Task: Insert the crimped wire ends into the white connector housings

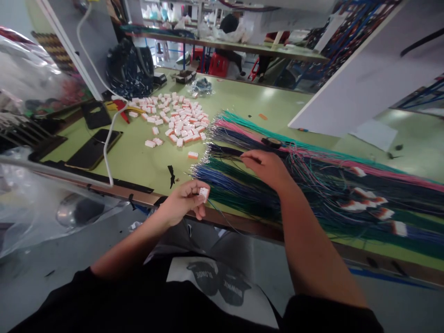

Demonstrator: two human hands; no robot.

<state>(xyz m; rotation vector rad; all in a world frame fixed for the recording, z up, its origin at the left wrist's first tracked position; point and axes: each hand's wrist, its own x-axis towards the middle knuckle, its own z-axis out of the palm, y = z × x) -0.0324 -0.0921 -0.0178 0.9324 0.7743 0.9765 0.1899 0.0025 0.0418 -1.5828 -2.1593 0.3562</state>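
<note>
My left hand (pixel 183 201) is closed around a white connector housing (pixel 204 194) near the table's front edge. A thin dark green wire (pixel 222 214) trails from the connector down to the right. Over the wire bundles, my right hand (pixel 265 167) pinches a dark wire at the black bundle (pixel 224 151); the fingertips partly hide it. Blue wires (pixel 222 178) and green wires lie between the two hands, their metal-tipped ends pointing left. A single orange-and-white connector (pixel 193 155) sits just beyond my left hand.
A pile of orange-and-white connectors (pixel 183 118) spreads behind the hands. At left lie a phone (pixel 93 149), a dark case (pixel 95 114) and red-and-yellow pliers (pixel 123 110). Pink and teal wires (pixel 256 126) run rightward, with several wired connectors (pixel 367 202) among them. A white panel (pixel 360 69) stands at right.
</note>
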